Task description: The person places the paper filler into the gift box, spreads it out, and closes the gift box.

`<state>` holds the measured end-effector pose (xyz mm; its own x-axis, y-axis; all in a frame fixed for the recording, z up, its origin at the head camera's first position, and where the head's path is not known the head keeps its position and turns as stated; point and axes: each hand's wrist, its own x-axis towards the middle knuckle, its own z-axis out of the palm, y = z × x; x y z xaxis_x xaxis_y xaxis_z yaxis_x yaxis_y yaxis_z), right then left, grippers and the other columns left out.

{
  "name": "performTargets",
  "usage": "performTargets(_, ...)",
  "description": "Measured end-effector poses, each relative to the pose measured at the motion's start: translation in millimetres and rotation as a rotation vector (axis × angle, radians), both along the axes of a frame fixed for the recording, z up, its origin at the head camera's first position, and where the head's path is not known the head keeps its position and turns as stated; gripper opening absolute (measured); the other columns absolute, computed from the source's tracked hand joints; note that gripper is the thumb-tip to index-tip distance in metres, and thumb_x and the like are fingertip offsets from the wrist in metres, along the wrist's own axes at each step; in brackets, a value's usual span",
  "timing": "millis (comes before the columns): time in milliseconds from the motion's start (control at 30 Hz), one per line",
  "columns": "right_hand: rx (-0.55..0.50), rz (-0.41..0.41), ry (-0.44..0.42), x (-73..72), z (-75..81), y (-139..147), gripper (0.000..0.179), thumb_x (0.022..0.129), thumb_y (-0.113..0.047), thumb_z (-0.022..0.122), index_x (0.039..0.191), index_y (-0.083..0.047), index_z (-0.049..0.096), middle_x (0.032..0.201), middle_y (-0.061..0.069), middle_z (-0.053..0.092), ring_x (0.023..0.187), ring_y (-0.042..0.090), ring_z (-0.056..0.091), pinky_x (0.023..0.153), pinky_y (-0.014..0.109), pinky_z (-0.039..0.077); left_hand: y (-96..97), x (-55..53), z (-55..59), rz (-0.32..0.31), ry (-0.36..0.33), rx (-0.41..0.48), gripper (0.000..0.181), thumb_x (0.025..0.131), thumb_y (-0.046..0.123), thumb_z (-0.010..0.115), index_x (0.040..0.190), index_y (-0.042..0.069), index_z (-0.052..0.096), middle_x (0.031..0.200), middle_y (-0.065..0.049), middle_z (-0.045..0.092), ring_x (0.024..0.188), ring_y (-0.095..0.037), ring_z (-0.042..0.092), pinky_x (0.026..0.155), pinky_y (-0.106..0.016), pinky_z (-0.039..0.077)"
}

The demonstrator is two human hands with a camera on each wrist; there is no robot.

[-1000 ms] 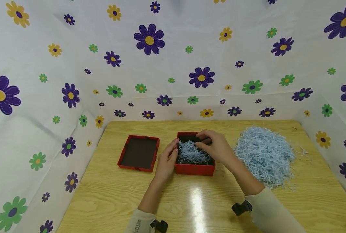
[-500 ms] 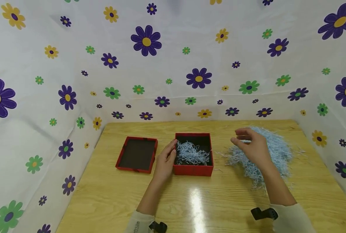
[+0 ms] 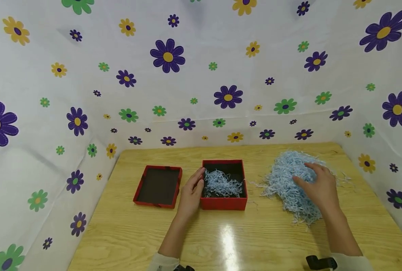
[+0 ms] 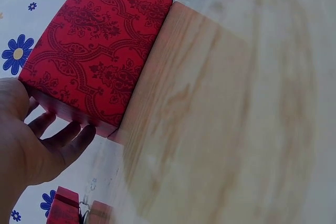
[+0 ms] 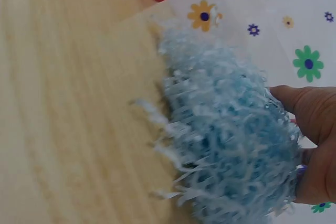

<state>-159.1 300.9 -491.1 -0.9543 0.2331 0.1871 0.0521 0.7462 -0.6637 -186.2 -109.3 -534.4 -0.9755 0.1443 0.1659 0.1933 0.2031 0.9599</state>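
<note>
A red patterned box with a dark inside stands on the table, part filled with light blue shredded paper. My left hand rests against the box's left wall, thumb and fingertips right at its rim. In the left wrist view, the fingers lie along the outside of that wall. At the right, my right hand is over a big heap of shredded paper, thumb and fingers spread apart. The right wrist view has the thumb and a finger beside the heap.
The box's shallow red lid lies left of the box with its dark inside up. Loose paper strands trail between the box and the heap. A white flowered cloth hangs behind and at both sides of the wooden table.
My right hand has left the inside of the box and moved right, over the heap, its fingers spreading. The left hand has stayed at the box. The head view has tilted slightly upward.
</note>
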Motion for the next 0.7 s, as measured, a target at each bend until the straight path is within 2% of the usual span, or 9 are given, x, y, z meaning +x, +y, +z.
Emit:
performTargets(67, 0.011, 0.006, -0.003, 1.3, -8.0, 2.0, 0.065, 0.099, -0.026, 0.076, 0.148, 0.008, 0.052, 0.150, 0.041, 0.042, 0.134, 0.065, 0.038, 0.100, 0.080, 0.035, 0.1, -0.6, -0.5, -0.007, 0.008, 0.002, 0.047, 0.114, 0.023, 0.050, 0.161, 0.022, 0.048, 0.169, -0.001, 0.040, 0.152, -0.028, 0.042, 0.118, -0.059, 0.040)
performTargets(200, 0.015, -0.032, 0.037, 3.2, -18.8, 2.1, 0.047, 0.101, -0.019, 0.072, 0.139, 0.008, 0.062, 0.136, 0.039, 0.055, 0.122, 0.060, 0.050, 0.094, 0.074, 0.043, 0.2, -0.1, -1.0, -0.010, 0.010, 0.007, 0.047, 0.114, 0.024, 0.050, 0.161, 0.020, 0.048, 0.169, -0.005, 0.039, 0.151, -0.028, 0.043, 0.117, -0.059, 0.040)
performTargets(233, 0.014, -0.057, 0.057, 3.8, -19.8, 1.2, 0.042, 0.101, -0.017, 0.072, 0.135, 0.007, 0.065, 0.128, 0.037, 0.061, 0.109, 0.056, 0.059, 0.087, 0.068, 0.050, 0.2, 0.4, -1.6, -0.010, 0.011, 0.010, 0.047, 0.114, 0.022, 0.050, 0.161, 0.020, 0.048, 0.169, -0.006, 0.039, 0.151, -0.029, 0.043, 0.117, -0.060, 0.040)
performTargets(300, 0.000, -0.111, 0.080, 4.1, -19.7, 0.3, 0.034, 0.102, -0.016, 0.070, 0.129, 0.003, 0.070, 0.116, 0.032, 0.068, 0.081, 0.043, 0.065, 0.069, 0.053, 0.054, 0.3, 1.0, -2.3, -0.010, 0.010, 0.021, 0.046, 0.114, 0.021, 0.051, 0.160, 0.021, 0.049, 0.168, -0.008, 0.039, 0.151, -0.028, 0.043, 0.117, -0.059, 0.040)
performTargets(367, -0.017, -0.162, 0.092, 3.9, -16.1, -0.4, 0.030, 0.103, -0.018, 0.069, 0.126, 0.000, 0.073, 0.100, 0.026, 0.072, 0.055, 0.029, 0.055, 0.052, 0.040, 0.047, 0.7, 1.1, -2.6, -0.006, 0.014, 0.022, 0.046, 0.114, 0.019, 0.050, 0.160, 0.021, 0.050, 0.168, -0.008, 0.040, 0.151, -0.028, 0.043, 0.117, -0.060, 0.040)
performTargets(433, -0.038, -0.202, 0.096, 3.5, -10.3, -0.2, 0.030, 0.103, -0.022, 0.069, 0.126, -0.003, 0.074, 0.085, 0.021, 0.072, 0.040, 0.019, 0.038, 0.041, 0.031, 0.033, 1.1, 0.5, -2.7, -0.001, 0.014, 0.020, 0.046, 0.114, 0.018, 0.050, 0.160, 0.021, 0.050, 0.168, -0.007, 0.040, 0.151, -0.027, 0.043, 0.117, -0.060, 0.040)
performTargets(533, -0.080, -0.247, 0.098, 3.4, 1.4, 1.1, 0.030, 0.104, -0.025, 0.069, 0.125, -0.005, 0.074, 0.081, 0.018, 0.071, 0.039, 0.017, 0.038, 0.042, 0.027, 0.034, 1.1, 0.1, -1.6, 0.004, 0.012, 0.015, 0.045, 0.114, 0.020, 0.050, 0.159, 0.024, 0.050, 0.168, -0.005, 0.040, 0.152, -0.026, 0.042, 0.118, -0.060, 0.039)
performTargets(567, -0.094, -0.260, 0.107, 3.6, 5.1, 1.8, 0.030, 0.104, -0.025, 0.069, 0.125, -0.005, 0.074, 0.085, 0.018, 0.071, 0.040, 0.016, 0.039, 0.043, 0.026, 0.034, 0.9, -0.1, -1.7, 0.004, 0.010, 0.017, 0.045, 0.114, 0.021, 0.051, 0.159, 0.026, 0.051, 0.168, -0.005, 0.040, 0.152, -0.026, 0.042, 0.118, -0.060, 0.039)
performTargets(700, -0.115, -0.311, 0.150, 2.4, 19.8, 5.3, 0.029, 0.103, -0.026, 0.071, 0.123, -0.006, 0.075, 0.088, 0.004, 0.068, 0.049, 0.008, 0.043, 0.047, 0.022, 0.036, -0.1, 0.3, -1.3, 0.003, 0.002, 0.018, 0.044, 0.114, 0.025, 0.051, 0.157, 0.033, 0.051, 0.168, -0.003, 0.040, 0.152, -0.025, 0.041, 0.118, -0.060, 0.039)
